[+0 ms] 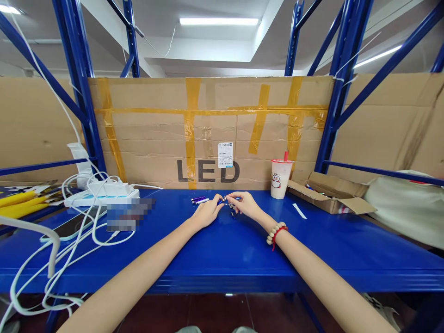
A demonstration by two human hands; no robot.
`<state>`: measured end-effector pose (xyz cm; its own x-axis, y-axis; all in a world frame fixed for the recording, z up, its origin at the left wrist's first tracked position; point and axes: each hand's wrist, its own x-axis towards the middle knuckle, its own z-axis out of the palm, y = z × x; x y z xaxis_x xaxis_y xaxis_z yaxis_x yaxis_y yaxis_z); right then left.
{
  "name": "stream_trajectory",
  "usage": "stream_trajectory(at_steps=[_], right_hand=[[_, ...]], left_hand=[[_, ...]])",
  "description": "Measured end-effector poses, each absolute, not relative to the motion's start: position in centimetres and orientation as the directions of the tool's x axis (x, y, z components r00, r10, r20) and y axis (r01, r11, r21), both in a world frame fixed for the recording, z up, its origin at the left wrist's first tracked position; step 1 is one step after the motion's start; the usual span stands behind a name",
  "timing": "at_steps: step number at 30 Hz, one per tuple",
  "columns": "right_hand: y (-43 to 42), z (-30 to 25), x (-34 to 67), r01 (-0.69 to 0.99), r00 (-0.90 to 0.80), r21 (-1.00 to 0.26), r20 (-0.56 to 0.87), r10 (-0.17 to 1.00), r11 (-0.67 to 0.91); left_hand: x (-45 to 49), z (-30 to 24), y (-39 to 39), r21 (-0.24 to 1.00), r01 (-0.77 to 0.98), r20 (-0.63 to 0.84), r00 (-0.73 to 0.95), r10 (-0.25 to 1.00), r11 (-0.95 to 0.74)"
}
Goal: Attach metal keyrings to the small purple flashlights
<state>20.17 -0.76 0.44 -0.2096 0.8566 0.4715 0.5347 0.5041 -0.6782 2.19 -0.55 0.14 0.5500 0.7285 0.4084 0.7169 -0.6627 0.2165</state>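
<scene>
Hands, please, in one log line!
left hand: holds small blue piece | right hand: close beside it, hold unclear | cup: upright

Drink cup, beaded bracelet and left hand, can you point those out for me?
Drink cup (pixel 281 180): head view, on the side of its body.
Beaded bracelet (pixel 274 231): head view, on its pale beads.
Left hand (pixel 207 212): head view, on its back.

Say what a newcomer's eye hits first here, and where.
Probably the big cardboard panel lettered LED and crossed with yellowish tape, upright behind the blue shelf. Next, at mid-shelf, the left hand holds a small blue piece, with the right hand close beside it. Tangled white cables sprawl at left; a red-strawed cup stands right of the hands.
</scene>
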Motion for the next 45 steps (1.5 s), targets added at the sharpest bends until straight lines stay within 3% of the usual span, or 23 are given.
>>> stream_trajectory(at_steps=[5,10,14,25,35,45], right_hand=[[-1.1,0.6,21.1,0.759,-0.231,-0.449,0.491,0.840,0.471],[-1.6,1.0,21.0,0.843,-0.227,-0.363,0.428,0.875,0.396],[-2.0,1.2,20.5,0.840,-0.317,-0.304,0.399,0.861,0.450],[-2.3,1.5,20.1,0.833,-0.387,-0.309,0.266,0.883,0.458],[-1.8,1.0,20.2,0.866,-0.325,-0.289,0.292,0.899,0.407],[-1.9,1.0,20.0,0.893,-0.264,-0.287,0.288,0.921,0.346]], left_hand=[[2.0,0.0,-0.4,0.253,0.700,0.398,0.554,0.731,-0.668],[1.9,0.0,-0.3,0.268,0.714,0.392,0.533,0.750,-0.647],[1.9,-0.1,0.1,0.282,0.720,0.414,0.505,0.757,-0.634],[1.7,-0.3,0.5,0.307,0.660,0.444,0.538,0.716,-0.686],[1.9,0.1,0.0,0.293,0.669,0.427,0.548,0.719,-0.683],[2.3,0.9,-1.1,0.196,0.719,0.386,0.568,0.727,-0.666]])
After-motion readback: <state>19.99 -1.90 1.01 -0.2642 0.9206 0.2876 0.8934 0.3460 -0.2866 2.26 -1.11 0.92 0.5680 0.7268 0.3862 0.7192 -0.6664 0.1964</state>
